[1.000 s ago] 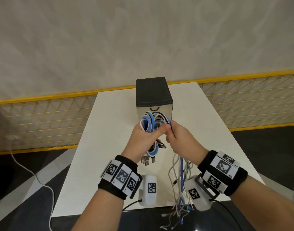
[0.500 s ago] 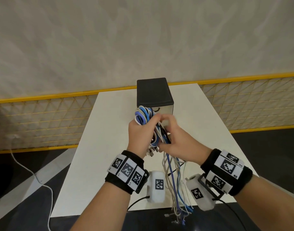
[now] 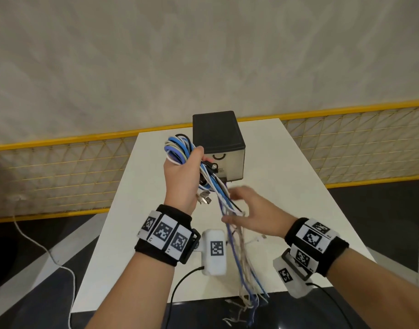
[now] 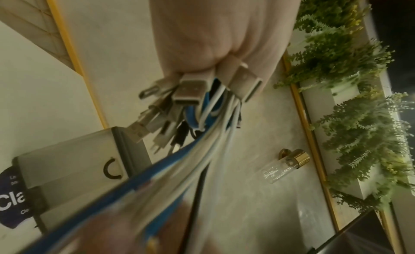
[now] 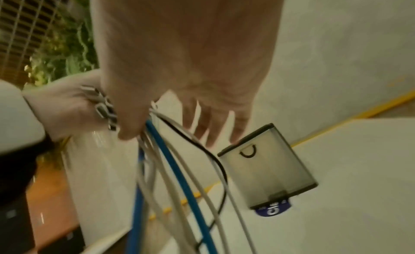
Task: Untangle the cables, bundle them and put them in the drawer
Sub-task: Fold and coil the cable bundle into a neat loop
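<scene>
My left hand (image 3: 182, 176) is raised above the white table (image 3: 287, 186) and grips a bundle of blue, white and black cables (image 3: 177, 149). The loops stick out above the fist and USB plugs (image 4: 188, 90) poke out below it. Loose strands (image 3: 241, 262) hang past the table's front edge. My right hand (image 3: 244, 207) is lower, with fingers (image 5: 213, 126) spread, and the hanging strands (image 5: 172, 162) run between thumb and fingers. The small drawer box (image 3: 218, 136) stands just behind, its drawer front (image 5: 267, 170) closed.
A yellow mesh fence (image 3: 346, 143) runs behind the table below a pale wall. A white cord (image 3: 44, 248) lies on the dark floor at the left. Green plants (image 4: 350, 80) and a glass lamp (image 4: 285, 165) show in the left wrist view.
My left hand lifted the bundle up and to the left. My right hand let go near the loops, dropped down along the hanging strands and spread its fingers.
</scene>
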A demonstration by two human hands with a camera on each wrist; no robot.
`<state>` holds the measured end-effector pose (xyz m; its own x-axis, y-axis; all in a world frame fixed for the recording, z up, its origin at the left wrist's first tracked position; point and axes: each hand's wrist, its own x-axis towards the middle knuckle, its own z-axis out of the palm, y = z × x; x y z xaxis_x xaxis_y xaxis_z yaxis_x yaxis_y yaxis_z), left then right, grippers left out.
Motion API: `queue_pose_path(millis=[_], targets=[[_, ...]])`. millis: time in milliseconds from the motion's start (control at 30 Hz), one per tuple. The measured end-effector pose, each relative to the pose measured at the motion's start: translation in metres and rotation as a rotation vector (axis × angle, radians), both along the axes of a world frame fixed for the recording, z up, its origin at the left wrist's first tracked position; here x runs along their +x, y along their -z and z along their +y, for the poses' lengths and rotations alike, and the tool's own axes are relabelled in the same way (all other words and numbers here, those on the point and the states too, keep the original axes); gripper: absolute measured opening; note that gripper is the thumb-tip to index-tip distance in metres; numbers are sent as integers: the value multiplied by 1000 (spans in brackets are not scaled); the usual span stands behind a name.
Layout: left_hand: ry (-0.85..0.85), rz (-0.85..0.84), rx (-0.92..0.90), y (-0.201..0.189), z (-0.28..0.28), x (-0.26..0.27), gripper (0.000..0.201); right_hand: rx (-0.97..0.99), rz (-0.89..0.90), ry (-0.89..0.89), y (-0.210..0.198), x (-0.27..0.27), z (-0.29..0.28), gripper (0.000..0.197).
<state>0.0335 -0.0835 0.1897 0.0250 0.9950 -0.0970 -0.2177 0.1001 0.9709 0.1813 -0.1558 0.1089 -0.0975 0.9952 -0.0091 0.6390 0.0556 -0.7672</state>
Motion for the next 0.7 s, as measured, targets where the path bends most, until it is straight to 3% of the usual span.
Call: queue_pose_path(millis=[67,133,300,500,633,700], targets=[[2,27,20,-1,0,2,7,126,293,35,-7,-8,6,49],[0,42,63,-5,-1,4,9,132,460,17,-10,-19,10,40],[-59,11,127,-18,8,-11,9,14,279,-91,21,-18,-1,11],[-67,69,163,-18,3,-25,10,-102,-128,-195,46,-13,-12,31],[-68,118,155,-11,-7,-30,12,-307,-228,-245,40,-18,-11,82],[-81,112,162,-11,-11,-33,13,-353,-184,-253,33,-17,-10,95]])
